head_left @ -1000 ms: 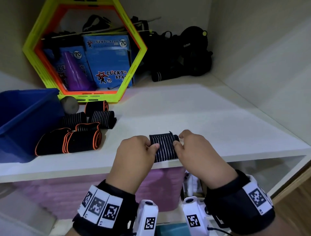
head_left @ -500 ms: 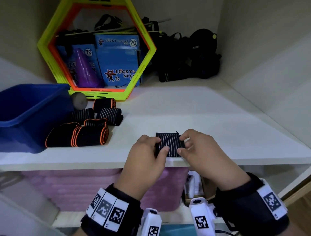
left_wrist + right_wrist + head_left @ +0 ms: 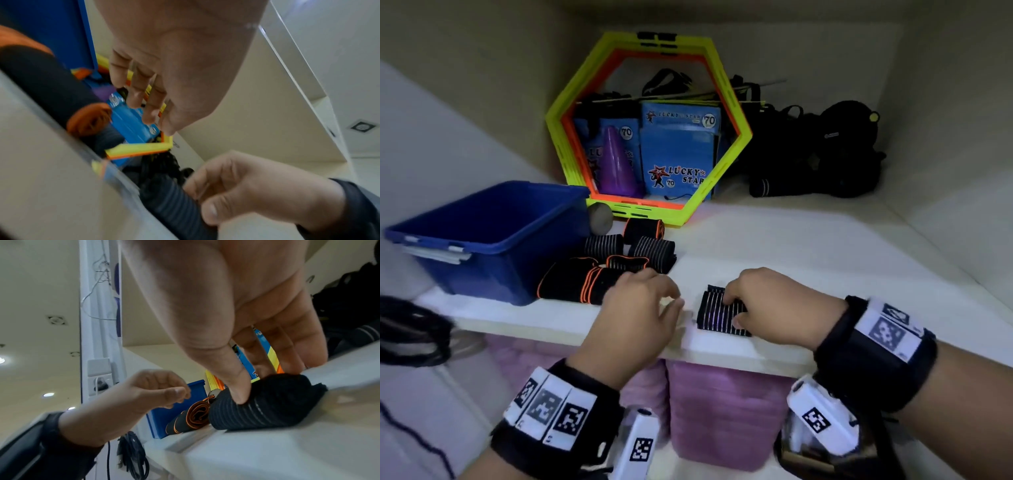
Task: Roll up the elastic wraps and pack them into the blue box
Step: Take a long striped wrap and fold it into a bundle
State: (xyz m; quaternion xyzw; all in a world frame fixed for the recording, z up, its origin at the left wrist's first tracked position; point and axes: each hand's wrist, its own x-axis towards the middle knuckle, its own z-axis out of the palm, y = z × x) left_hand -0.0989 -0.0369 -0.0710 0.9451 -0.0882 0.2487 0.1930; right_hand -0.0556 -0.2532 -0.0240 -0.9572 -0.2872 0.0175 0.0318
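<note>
Striped rolled wrap (image 3: 722,313) is lying under our pinching right hand (image 3: 774,308); our left hand (image 3: 640,308), loosely curled, is holding nothing; one blue box (image 3: 493,236) at ten o'clock.

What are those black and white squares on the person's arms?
Both bare hands, left hand and right hand, have wide black wristbands carrying white tags printed with black square codes. A small white camera box hangs under each wrist.
</note>
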